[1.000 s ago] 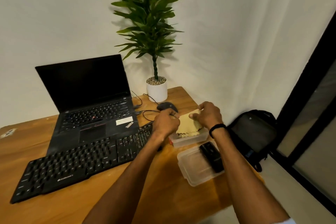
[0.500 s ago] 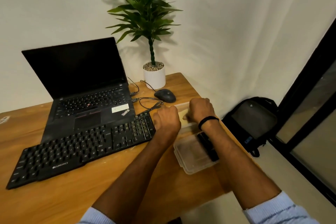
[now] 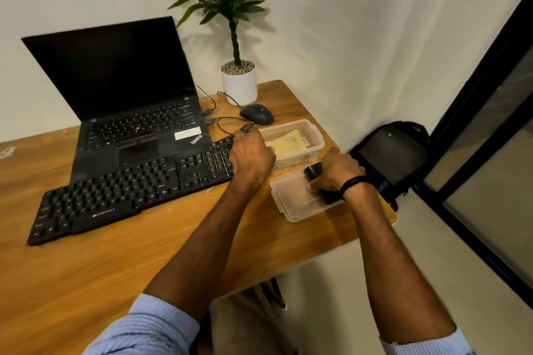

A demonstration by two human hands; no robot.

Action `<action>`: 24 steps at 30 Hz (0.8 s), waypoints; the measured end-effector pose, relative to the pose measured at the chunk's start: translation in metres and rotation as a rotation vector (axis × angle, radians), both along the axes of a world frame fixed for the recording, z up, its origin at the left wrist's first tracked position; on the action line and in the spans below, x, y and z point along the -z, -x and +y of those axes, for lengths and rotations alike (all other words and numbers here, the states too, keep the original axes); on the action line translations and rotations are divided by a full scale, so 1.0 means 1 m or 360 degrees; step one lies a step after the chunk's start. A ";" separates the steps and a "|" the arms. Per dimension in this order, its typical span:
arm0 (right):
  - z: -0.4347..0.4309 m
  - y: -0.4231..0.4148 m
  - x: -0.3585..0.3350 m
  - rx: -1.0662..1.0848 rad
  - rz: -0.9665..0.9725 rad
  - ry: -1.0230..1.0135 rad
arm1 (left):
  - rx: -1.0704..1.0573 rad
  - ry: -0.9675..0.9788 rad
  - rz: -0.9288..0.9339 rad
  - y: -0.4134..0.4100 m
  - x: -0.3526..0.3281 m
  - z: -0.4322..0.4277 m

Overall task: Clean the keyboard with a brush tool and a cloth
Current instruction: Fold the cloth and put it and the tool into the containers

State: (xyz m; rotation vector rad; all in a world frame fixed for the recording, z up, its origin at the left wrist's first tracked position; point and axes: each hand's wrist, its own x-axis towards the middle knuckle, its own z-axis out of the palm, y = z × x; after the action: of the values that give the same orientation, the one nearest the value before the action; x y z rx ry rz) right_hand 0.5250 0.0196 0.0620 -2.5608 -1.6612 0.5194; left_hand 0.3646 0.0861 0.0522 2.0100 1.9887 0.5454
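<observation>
Right hand [image 3: 334, 174] has dropped from the box to the lid [image 3: 291, 206], fingers curled round the black brush [image 3: 313, 170] lying on it. Left hand [image 3: 251, 157] sits at the box's [image 3: 315, 135] left edge, knuckles up and fingers tucked under; cannot tell if it grips anything. Cloth [image 3: 288, 142] lies in the box, just right of the left hand. Keyboard [image 3: 129, 196] stretches away to that hand's left.

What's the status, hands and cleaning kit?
Right hand grips black brush tool on the container lid. Left hand curled against clear container, grip unclear. Yellow cloth inside it. Nothing lies on keyboard.
</observation>
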 end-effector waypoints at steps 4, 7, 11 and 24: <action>-0.004 0.000 -0.014 -0.0138 0.0040 -0.0093 | 0.0028 0.0023 -0.0136 0.003 0.003 0.000; 0.003 0.002 -0.033 -0.0230 0.0238 -0.0300 | 0.0044 -0.0011 -0.0206 0.007 0.004 0.002; 0.034 0.007 -0.048 -0.0514 0.0390 -0.0604 | 0.0046 -0.0044 -0.0268 0.010 0.005 0.001; 0.110 0.009 -0.001 -0.0900 0.0073 -0.0315 | 0.0032 -0.0054 -0.0408 0.012 0.013 0.002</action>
State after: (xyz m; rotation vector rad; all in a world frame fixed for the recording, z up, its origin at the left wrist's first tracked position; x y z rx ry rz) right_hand 0.5163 0.1295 0.0627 -1.9117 -2.2850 0.4003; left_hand 0.3530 0.0880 0.0391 1.8692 1.8155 0.7936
